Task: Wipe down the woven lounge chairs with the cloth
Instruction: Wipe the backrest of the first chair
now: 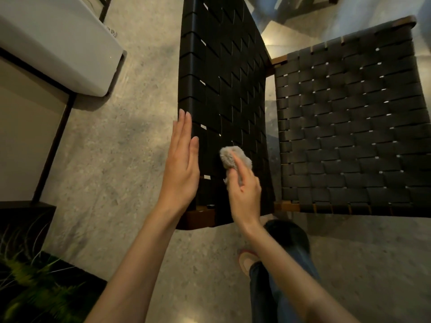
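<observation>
A black woven chair back [224,73] stands upright in the middle of the view, with the woven seat [349,127] stretching to its right on a wooden frame. My right hand [245,190] is shut on a small fluffy beige cloth [235,156] and presses it against the lower part of the chair back. My left hand [180,166] is flat with fingers straight and together, resting along the back's left edge. It holds nothing.
A white basin [58,43] on a dark metal stand sits at the upper left. A green plant [35,283] fills the lower left corner. My leg and foot [247,262] stand on the speckled concrete floor [121,159] below the chair.
</observation>
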